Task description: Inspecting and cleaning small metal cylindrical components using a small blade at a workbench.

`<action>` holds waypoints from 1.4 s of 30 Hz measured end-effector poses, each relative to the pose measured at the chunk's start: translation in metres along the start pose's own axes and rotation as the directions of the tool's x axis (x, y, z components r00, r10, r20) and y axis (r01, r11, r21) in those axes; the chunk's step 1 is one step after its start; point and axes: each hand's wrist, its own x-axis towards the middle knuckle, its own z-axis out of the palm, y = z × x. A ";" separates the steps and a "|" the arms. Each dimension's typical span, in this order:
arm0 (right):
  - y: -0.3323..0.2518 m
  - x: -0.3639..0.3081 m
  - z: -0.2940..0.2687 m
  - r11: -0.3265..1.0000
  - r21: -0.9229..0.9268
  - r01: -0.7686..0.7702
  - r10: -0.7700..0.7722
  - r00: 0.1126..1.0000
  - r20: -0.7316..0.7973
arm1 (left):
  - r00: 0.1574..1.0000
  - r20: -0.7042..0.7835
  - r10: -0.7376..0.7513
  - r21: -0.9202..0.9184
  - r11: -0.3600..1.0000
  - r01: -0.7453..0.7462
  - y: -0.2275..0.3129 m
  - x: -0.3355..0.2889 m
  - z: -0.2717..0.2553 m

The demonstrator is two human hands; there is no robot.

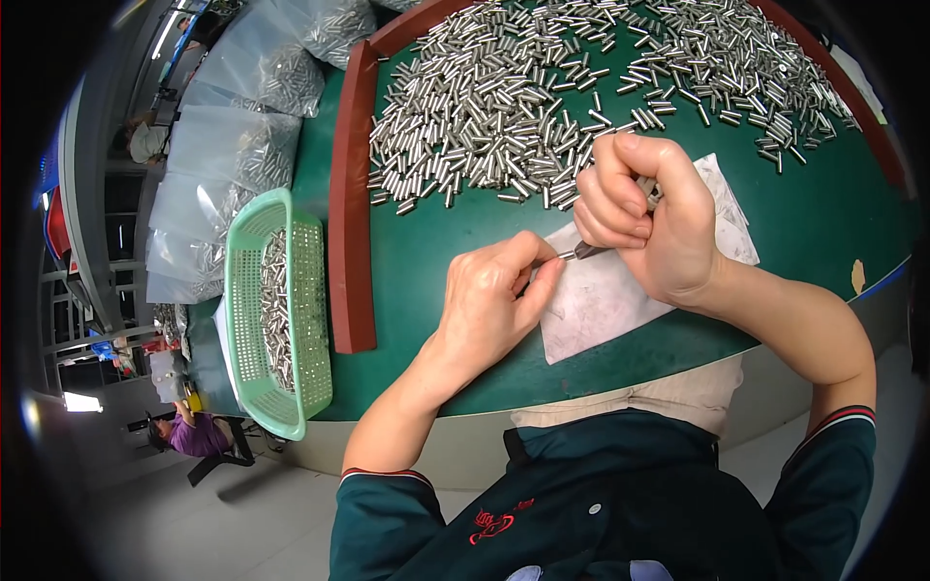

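Note:
Between thumb and forefinger, my left hand (492,295) pinches a small metal pin (567,256). My right hand (654,208) is closed around a dark-tipped hand tool (589,251), whose tip meets the pin's right end. Most of the tool is hidden in the fist, so its kind does not show. Both hands are over a stained whitish cloth or paper sheet (591,315) on the green tabletop (426,247). Just beyond them spreads a large heap of short silvery metal pins (484,107).
A red-brown wooden rail (352,213) bounds the heap on the left. Left of it stands a light green plastic basket (310,320) with more pins inside. Clear plastic bags of pins (228,155) line the far left. A person in purple (199,436) sits in the background.

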 end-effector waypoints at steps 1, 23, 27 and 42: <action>0.000 -0.001 0.000 1.000 0.027 0.010 -0.009 1.000 -0.006 | 1.000 0.004 0.002 -0.003 1.000 -0.002 0.000 0.000 0.001; 0.006 -0.001 0.001 0.997 -0.082 0.005 -0.005 1.000 0.000 | 0.999 0.000 -0.034 -0.066 0.997 0.034 0.003 0.001 0.004; 0.005 -0.004 0.006 0.996 -0.083 0.039 -0.040 0.999 -0.007 | 1.000 0.003 -0.004 -0.087 0.996 0.004 0.004 0.003 0.005; 0.002 0.000 0.001 1.000 0.000 -0.024 0.024 0.999 -0.040 | 1.000 0.003 -0.019 -0.031 0.999 0.020 0.006 0.004 0.001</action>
